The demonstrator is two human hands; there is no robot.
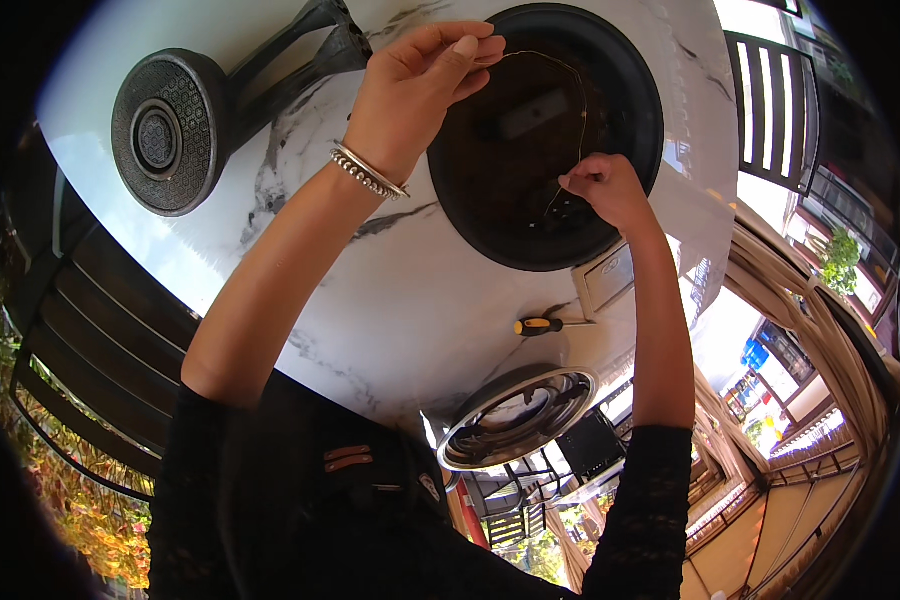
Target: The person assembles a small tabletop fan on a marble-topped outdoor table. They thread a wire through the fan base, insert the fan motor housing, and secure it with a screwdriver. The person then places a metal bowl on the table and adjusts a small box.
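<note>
Holding the thin wire (583, 108) arced above the round black tray (648, 120) on the counter (370, 300) — left hand (417, 90) pinched at the far left, right hand (610, 195) pinched nearer — light, even tension would probably best prevent kinks.

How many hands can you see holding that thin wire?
2: the left hand pinches the thin wire near the round black dish's upper-left rim; the right hand pinches it over the lower-right part.

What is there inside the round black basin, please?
Inside the basin, a faint rectangular shape shows, perhaps a reflection; whatever the right hand covers there cannot be seen.
</note>
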